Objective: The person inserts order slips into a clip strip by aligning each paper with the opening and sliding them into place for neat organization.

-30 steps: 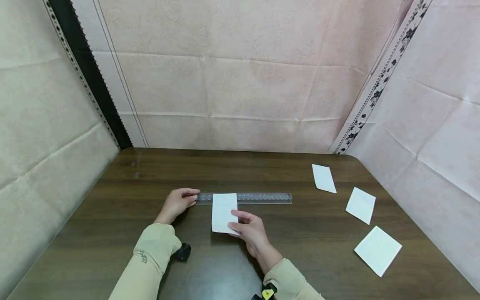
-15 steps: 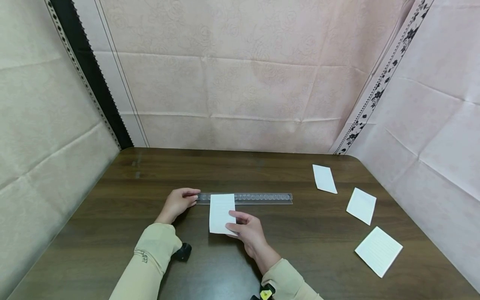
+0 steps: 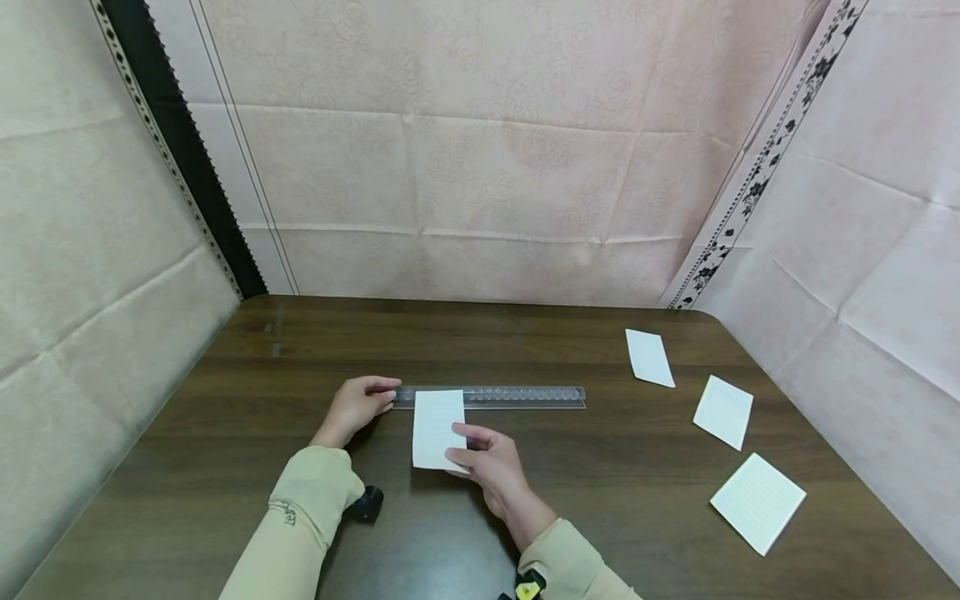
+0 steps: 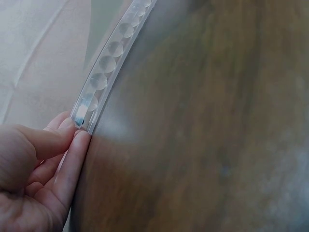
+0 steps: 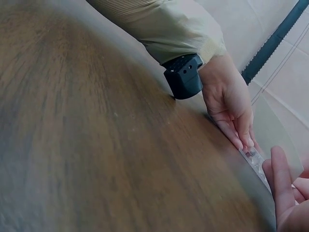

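Note:
A long clear plastic strip [image 3: 525,397] lies across the middle of the table, with a row of clear round beads [image 4: 107,64] along it. My left hand [image 3: 356,408] pinches its left end between thumb and fingers; the left wrist view shows this grip close up. My right hand [image 3: 491,467] holds a white lined card [image 3: 437,429] by its lower right edge, thumb on top. The card's far end overlaps the strip, hiding part of it, and a shadow falls below the card. In the right wrist view my right fingers [image 5: 282,179] show in front of the strip.
At the right of the brown wooden table [image 3: 247,467] lie a small white card [image 3: 649,358], another white card [image 3: 723,412] and a larger lined card [image 3: 758,503]. Pale cloth [image 3: 465,192] hangs around the table's back and sides.
My right hand has slid the card slowly to the left along the strip, and slightly nearer to me. The left hand and the strip have stayed in place.

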### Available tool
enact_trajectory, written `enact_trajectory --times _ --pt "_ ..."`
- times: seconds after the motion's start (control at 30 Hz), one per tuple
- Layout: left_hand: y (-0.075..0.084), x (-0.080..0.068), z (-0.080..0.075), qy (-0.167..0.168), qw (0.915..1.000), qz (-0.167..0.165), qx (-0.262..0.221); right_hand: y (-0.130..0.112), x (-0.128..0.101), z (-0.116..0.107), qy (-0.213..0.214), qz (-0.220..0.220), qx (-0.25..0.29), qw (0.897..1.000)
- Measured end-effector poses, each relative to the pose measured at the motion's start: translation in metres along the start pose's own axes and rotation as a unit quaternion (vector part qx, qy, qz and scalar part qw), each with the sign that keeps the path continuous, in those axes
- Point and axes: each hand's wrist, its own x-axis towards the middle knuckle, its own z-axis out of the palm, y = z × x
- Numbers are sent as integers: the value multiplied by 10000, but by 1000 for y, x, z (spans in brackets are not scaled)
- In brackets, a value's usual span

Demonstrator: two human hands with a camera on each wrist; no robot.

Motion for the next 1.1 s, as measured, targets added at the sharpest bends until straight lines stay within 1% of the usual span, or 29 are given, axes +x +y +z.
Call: enact_trajectory --times 0.2,0.6,0.83,1.1 --pt "0 -2 0 -46 10000 12 13 0 0 3 -22 53 -25 10000" --pt "-2 0 1 9 10000 16 54 -1 -5 8 -27 96 -73 9999" --pt "-1 0 1 21 9999 -81 65 2 -5 11 -80 74 13 9999" --pt "-2 -1 1 12 9999 41 123 2 -7 15 -106 96 6 9999"
